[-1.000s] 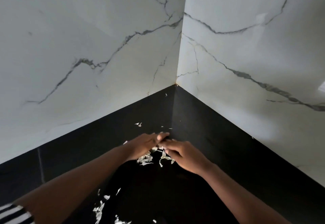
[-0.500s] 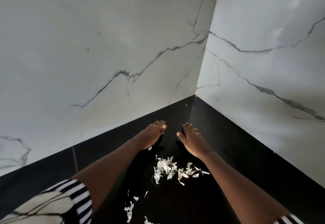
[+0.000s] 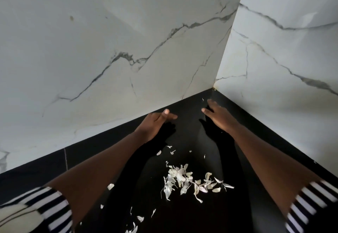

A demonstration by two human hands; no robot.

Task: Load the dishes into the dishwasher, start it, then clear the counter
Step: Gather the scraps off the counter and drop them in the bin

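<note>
Nearest to me, my striped left sleeve (image 3: 53, 209) and striped right sleeve (image 3: 311, 201) frame the bottom of the view, more of both showing than a second ago. Between them, a few loose scraps (image 3: 140, 218) lie scattered on the black table (image 3: 201, 218).

A little farther in, the main heap of white papery peelings (image 3: 184, 179) sits on the table between my forearms, touched by neither hand. A second ago both hands were bunched together right over this heap; now it lies spread out and free, on my side of the hands.

Beyond the heap, my left hand (image 3: 155, 123) lies low over the table with its fingers (image 3: 170, 116) straight and close together, holding nothing. My right hand (image 3: 219, 115) reaches farther toward the corner, fingers (image 3: 210, 103) stretched out and loosely spread, also holding nothing. The hands are wider apart than half a second ago and have moved away from the peelings. I cannot tell whether either palm presses on the table.

Just past the right hand, one small fleck (image 3: 202, 99) lies near the corner, where the left marble wall (image 3: 109, 50) meets the right marble wall (image 3: 283, 59).
</note>
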